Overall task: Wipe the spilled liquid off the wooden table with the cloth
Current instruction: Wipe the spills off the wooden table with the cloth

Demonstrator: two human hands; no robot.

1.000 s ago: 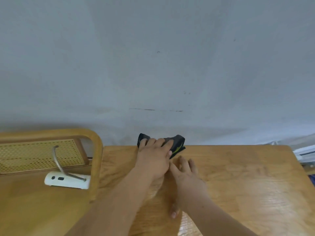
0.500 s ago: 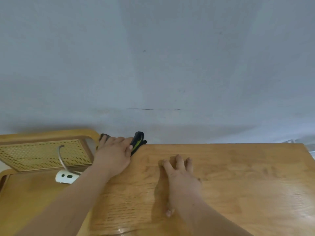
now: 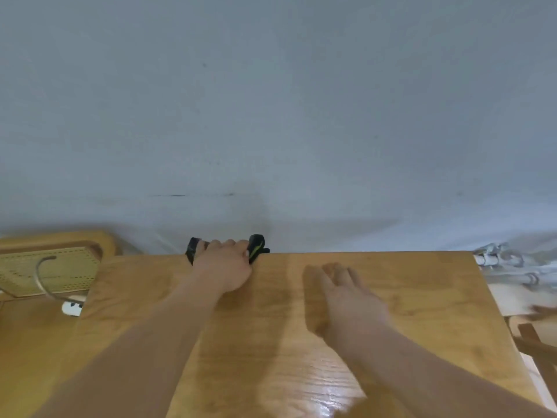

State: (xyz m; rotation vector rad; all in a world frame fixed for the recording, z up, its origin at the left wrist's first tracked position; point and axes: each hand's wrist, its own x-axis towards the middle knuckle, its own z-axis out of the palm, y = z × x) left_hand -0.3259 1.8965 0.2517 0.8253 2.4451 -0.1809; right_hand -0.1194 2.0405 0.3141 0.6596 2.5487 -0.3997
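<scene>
A dark cloth (image 3: 256,247) with a yellow-green stripe lies at the far edge of the wooden table (image 3: 422,297), against the grey wall. My left hand (image 3: 223,267) presses down on the cloth and covers most of it; only its two ends show. My right hand (image 3: 340,294) rests flat on the tabletop to the right, fingers apart, holding nothing. A glossy wet-looking sheen (image 3: 316,396) shows on the wood near the front edge.
A wooden chair with a woven cane panel (image 3: 51,273) stands to the left of the table. A white power strip (image 3: 72,307) with a grey cable lies beside it. White pipes (image 3: 512,267) run along the right, past the table's edge.
My left hand slid the cloth left along the far edge, then back toward the middle. My right hand stayed flat on the table and now sits further right of the left hand.
</scene>
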